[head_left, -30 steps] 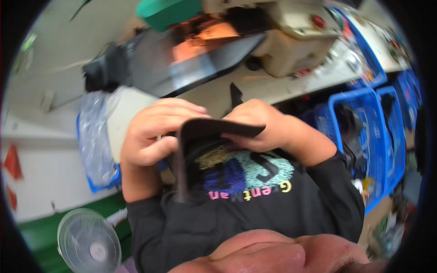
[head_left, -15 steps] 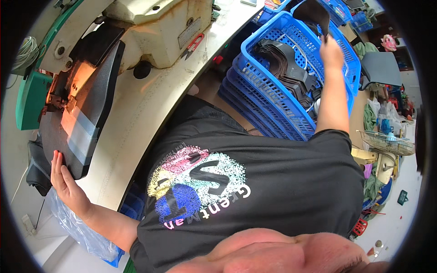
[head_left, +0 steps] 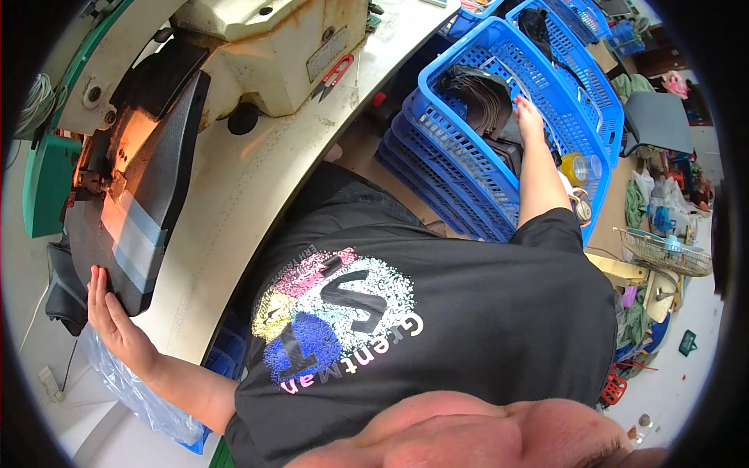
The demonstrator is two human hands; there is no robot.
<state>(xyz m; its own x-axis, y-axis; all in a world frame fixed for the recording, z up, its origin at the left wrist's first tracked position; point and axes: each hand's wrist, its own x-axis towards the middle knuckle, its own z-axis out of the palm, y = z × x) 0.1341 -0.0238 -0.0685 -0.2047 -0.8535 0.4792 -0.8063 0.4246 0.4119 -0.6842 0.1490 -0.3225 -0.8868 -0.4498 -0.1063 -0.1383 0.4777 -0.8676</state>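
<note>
My left hand (head_left: 118,327) rests with fingers straight against the near end of a black angled plate (head_left: 168,195) on the machine at the left. A strip of grey-blue tape crosses that plate, and an orange light falls on it. My right hand (head_left: 530,121) is stretched out over a blue plastic basket (head_left: 476,168), its fingers extended and nothing seen in them. Beside it in the basket lies a stack of dark, curved flat pieces (head_left: 476,93); whether my fingertips touch the stack I cannot tell. Another dark piece (head_left: 535,30) lies in the farther blue basket (head_left: 573,74).
The cream machine body (head_left: 273,62) stands on a white worktable (head_left: 250,195), with red-handled thread snips (head_left: 335,74) lying near it. A yellow roll (head_left: 573,168) sits in the basket's near right corner. A grey chair (head_left: 659,121) and a wire basket (head_left: 663,249) are farther right.
My right hand has let go of the dark piece, which now lies in the farther basket. It has drawn back left toward the stack. My left hand stays at the plate's end.
</note>
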